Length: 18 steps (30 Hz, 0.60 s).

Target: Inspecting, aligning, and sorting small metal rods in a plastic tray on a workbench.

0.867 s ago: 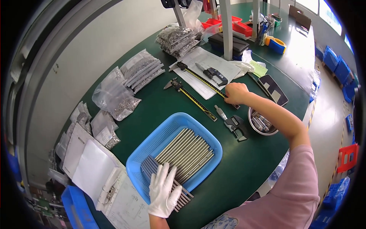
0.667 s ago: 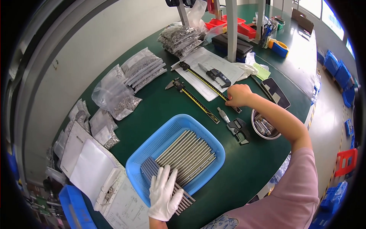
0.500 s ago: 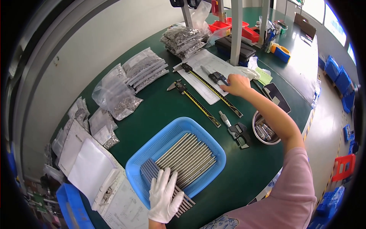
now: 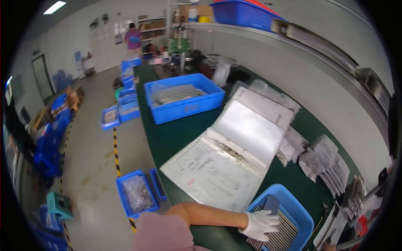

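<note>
My left hand (image 4: 260,226), in a white glove, lies with spread fingers across the metal rods (image 4: 285,235) in a light blue perforated basket (image 4: 302,213). A darker grey piece (image 4: 272,203) sits beside the rods, partly under the glove; its kind is hard to tell. Rod ends stick out past the basket's near rim. Only a blurred bit of my right hand (image 4: 329,247) shows at the lower right edge, near the calipers (image 4: 323,209) and paper; its fingers and anything in them cannot be made out.
An open binder (image 4: 209,173) with paper sheets lies left of the basket. Behind it stands a blue bin (image 4: 188,109) of rods. Bags of small parts (image 4: 320,157) line the wall side. A shelf (image 4: 251,31) runs overhead. On the floor is a blue crate (image 4: 121,188); a person (image 4: 133,37) stands far off.
The view has swung left, bringing the binder, blue bin, aisle and floor crates into sight. My left hand stays on the rods; my right hand has nearly left the picture.
</note>
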Each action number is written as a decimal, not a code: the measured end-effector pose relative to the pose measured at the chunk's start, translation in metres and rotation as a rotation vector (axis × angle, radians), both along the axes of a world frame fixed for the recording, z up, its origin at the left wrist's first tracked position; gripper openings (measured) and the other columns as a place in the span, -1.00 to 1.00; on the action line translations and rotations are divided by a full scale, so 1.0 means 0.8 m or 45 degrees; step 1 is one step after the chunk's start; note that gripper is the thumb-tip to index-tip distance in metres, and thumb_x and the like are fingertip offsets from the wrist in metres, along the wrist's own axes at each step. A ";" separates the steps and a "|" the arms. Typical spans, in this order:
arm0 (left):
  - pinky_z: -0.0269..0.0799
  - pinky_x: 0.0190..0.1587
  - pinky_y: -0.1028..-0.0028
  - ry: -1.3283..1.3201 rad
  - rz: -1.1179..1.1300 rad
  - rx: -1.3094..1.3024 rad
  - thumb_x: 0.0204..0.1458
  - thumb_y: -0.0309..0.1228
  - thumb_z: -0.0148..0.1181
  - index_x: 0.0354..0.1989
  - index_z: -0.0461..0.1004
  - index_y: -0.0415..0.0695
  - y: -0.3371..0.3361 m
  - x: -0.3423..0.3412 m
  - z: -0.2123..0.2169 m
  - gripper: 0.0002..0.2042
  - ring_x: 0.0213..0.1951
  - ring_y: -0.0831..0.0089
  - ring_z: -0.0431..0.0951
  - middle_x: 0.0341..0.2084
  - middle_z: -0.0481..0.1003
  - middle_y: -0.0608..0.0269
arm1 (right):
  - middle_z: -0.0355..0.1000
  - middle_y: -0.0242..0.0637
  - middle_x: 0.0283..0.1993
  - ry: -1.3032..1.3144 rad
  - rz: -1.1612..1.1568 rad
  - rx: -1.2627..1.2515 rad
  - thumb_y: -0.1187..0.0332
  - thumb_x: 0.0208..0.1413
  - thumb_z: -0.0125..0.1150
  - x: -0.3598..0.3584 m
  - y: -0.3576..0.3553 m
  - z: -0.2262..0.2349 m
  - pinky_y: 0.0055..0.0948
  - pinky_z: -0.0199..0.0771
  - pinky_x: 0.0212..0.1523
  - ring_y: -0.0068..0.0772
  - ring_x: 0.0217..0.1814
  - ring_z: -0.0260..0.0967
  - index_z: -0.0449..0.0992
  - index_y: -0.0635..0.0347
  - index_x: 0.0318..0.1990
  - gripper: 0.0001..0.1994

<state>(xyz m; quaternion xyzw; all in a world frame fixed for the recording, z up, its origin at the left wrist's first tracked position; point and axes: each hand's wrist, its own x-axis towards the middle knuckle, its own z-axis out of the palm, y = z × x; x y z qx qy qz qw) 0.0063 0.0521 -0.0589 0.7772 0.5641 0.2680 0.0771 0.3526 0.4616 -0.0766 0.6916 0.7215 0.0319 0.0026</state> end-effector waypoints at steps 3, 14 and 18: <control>0.22 0.05 0.11 -0.022 -0.009 -0.021 -0.02 -0.12 0.09 -0.04 0.40 -0.23 0.015 0.004 -0.006 -0.53 0.13 0.03 0.27 -0.03 0.34 -0.09 | 0.50 0.09 -0.11 -0.180 0.071 0.031 -0.22 -0.09 0.10 -0.001 0.017 0.014 -0.12 0.42 0.02 0.06 0.00 0.46 0.57 0.33 -0.15 -0.33; 0.14 0.15 0.10 0.040 0.024 -0.347 0.03 -0.02 -0.07 -0.02 0.45 -0.13 0.032 0.014 0.017 -0.51 0.19 0.12 0.24 0.08 0.33 -0.02 | 0.53 -0.04 -0.11 0.494 0.996 0.084 -0.17 0.04 0.09 -0.033 -0.075 0.017 -0.03 0.41 0.02 -0.04 -0.02 0.49 0.59 0.13 -0.12 -0.46; 0.21 0.05 0.20 0.128 0.022 -0.246 0.02 -0.04 -0.05 -0.13 0.48 -0.11 0.039 0.018 0.031 -0.57 0.04 0.20 0.34 -0.14 0.43 0.09 | 0.48 -0.05 -0.35 0.741 1.312 0.522 0.46 -0.07 0.23 -0.112 -0.297 0.095 -0.20 0.41 -0.21 -0.02 -0.30 0.43 0.53 0.37 -0.27 -0.80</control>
